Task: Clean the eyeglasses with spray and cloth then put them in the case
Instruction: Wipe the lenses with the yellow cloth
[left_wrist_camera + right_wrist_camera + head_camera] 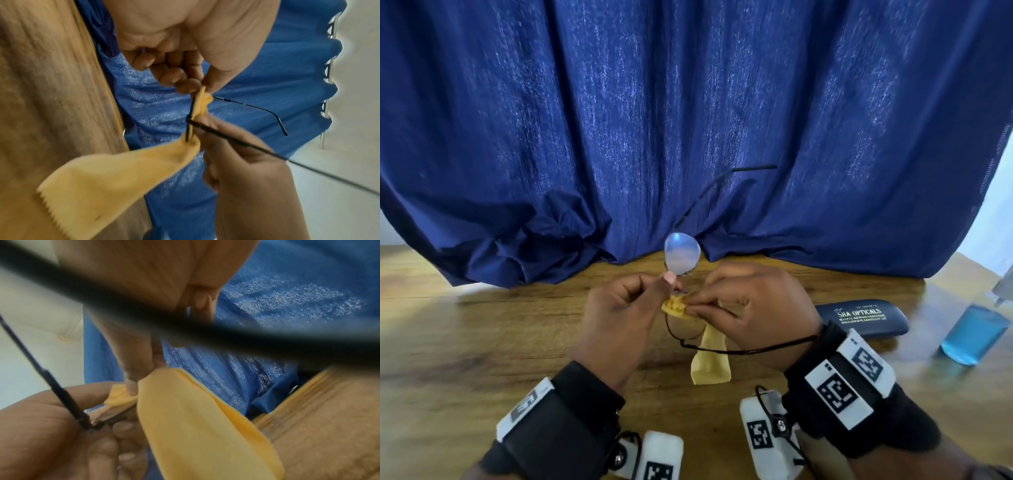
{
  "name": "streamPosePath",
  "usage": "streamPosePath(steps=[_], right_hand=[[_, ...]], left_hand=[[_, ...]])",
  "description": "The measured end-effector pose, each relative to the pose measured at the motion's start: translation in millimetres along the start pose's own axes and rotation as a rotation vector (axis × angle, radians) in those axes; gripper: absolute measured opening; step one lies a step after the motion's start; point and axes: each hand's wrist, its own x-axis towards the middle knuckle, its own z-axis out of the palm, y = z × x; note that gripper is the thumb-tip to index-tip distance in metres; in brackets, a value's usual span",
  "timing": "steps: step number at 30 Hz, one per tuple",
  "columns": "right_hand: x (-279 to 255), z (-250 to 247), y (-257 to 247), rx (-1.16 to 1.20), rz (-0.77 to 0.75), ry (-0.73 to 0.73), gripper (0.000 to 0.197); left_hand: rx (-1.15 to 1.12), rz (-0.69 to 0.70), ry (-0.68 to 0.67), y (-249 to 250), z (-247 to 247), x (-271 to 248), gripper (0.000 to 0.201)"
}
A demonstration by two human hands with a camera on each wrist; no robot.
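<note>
Head view: left hand [619,308] pinches the eyeglasses [683,255] above the wooden table [482,342], right hand [753,305] pinches the yellow cloth [710,356] onto the lower lens, mostly hidden. Case [863,317] and spray bottle [974,332] sit well to the right, bottle top cut off. Left wrist view: blurry, both temples poke out past the cloth. Right wrist view: 1 dark blurred temple crosses the frame, lens hard to see.

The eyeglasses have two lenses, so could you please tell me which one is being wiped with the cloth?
The lower lens, nearer the person: the right hand pinches the yellow cloth onto it. The upper lens stands bare.
</note>
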Motion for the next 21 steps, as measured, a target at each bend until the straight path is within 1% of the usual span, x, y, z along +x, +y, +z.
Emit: streamPosePath(steps=[1, 3, 5, 6, 8, 10, 12, 15, 17, 19, 21], right_hand=[[0.9, 1.2, -1.5, 0.015, -0.024, -0.001, 0.013], [1.3, 2.1, -1.1, 0.05, -0.06, -0.068, 0.014], [-0.3, -1.4, 4.2, 0.051, -0.026, -0.159, 0.021], [-0.9, -2.5, 7.3, 0.036, -0.002, -0.171, 0.024], [-1.5, -1.8, 11.0, 0.021, 0.016, -0.105, 0.025], [-0.4, 2.2, 9.3, 0.06, 0.001, -0.033, 0.017], [-0.2, 4.1, 5.5, 0.099, -0.028, -0.042, 0.012], [-1.1, 1.8, 5.2, 0.078, -0.014, -0.098, 0.013], [-0.5, 2.1, 7.0, 0.081, -0.021, -0.048, 0.012], [0.4, 4.4, 6.9, 0.082, -0.054, 0.011, 0.01], [0.6, 5.6, 5.8, 0.068, -0.071, 0.036, 0.009]], left_hand=[[0.018, -0.003, -0.026, -0.2, 3.3, -2.9, 0.026], [0.027, 0.002, -0.031, 0.7, 4.6, -4.5, 0.029], [-0.002, 0.011, 0.018, 1.0, -1.2, 1.2, 0.027], [-0.009, 0.012, 0.036, 1.4, -4.8, 4.9, 0.026], [-0.003, 0.008, 0.019, 2.1, -5.1, 5.0, 0.025], [0.029, 0.005, -0.028, 2.4, 1.8, -2.2, 0.025], [0.042, 0.004, -0.031, 0.6, 3.8, -3.7, 0.025], [-0.015, 0.013, 0.024, -0.9, -5.6, 5.3, 0.024], [-0.04, 0.003, 0.019, -0.1, -5.2, 5.1, 0.025], [-0.056, -0.008, -0.033, 0.5, 3.2, -2.1, 0.027], [-0.091, -0.034, -0.054, -1.5, 9.4, -6.6, 0.029]])
